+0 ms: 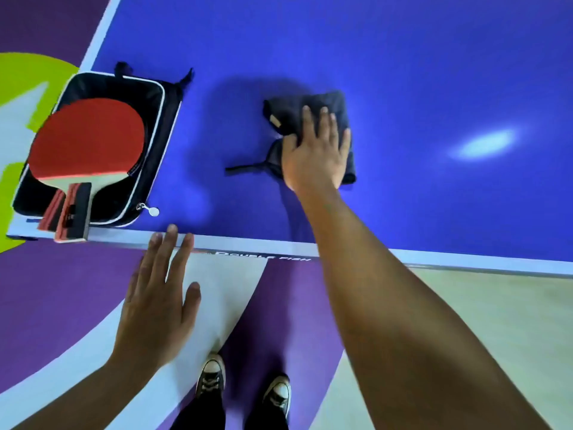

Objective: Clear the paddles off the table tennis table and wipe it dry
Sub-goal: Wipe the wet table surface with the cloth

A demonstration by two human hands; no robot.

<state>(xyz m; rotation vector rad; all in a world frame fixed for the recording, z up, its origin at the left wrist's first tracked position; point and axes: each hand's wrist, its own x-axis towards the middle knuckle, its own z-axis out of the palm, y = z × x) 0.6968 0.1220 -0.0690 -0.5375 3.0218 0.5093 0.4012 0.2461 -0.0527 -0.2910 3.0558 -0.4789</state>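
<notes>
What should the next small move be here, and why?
Probably sweep the right hand sideways with the dark cloth across the table: its fingers press flat on the cloth, the paddle lies in its open case at the corner, and the left hand is free.

The person wears black trousers [203,412] and black cloth shoes. The left shoe [212,378] and the right shoe [279,395] each have a white rubber toe and pale laces. The left arm [77,398] and the right arm [387,305] are bare. The left hand [155,308] and the right hand [316,153] are bare too.
</notes>
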